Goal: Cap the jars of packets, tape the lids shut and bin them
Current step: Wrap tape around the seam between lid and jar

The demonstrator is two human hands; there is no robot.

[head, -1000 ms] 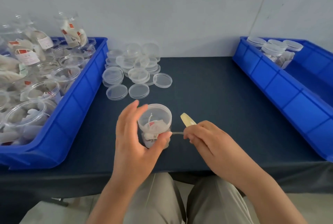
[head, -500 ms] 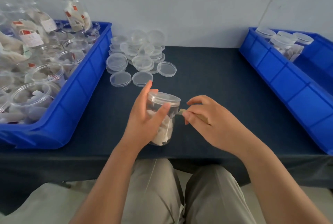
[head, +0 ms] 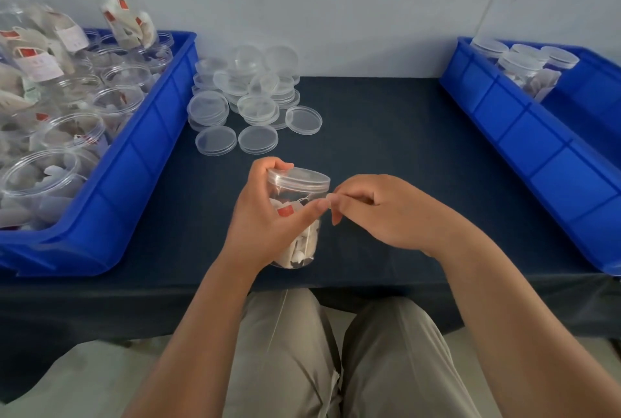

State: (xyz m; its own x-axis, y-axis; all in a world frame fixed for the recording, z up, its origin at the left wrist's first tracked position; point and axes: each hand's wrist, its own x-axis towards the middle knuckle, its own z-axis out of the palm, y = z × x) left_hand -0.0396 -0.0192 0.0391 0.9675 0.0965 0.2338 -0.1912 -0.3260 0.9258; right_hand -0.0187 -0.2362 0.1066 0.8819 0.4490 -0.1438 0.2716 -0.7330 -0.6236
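Jar of packets, lid on, stands upright in your left hand at the front of the bench; your fingers wrap its far side and your thumb crosses its front. Your right hand is curled, its fingertips drawn together against the jar wall just under the lid; whether tape lies between them cannot be told. Loose lids are piled behind. Open jars fill the left bin; 3 capped jars stand in the right bin.
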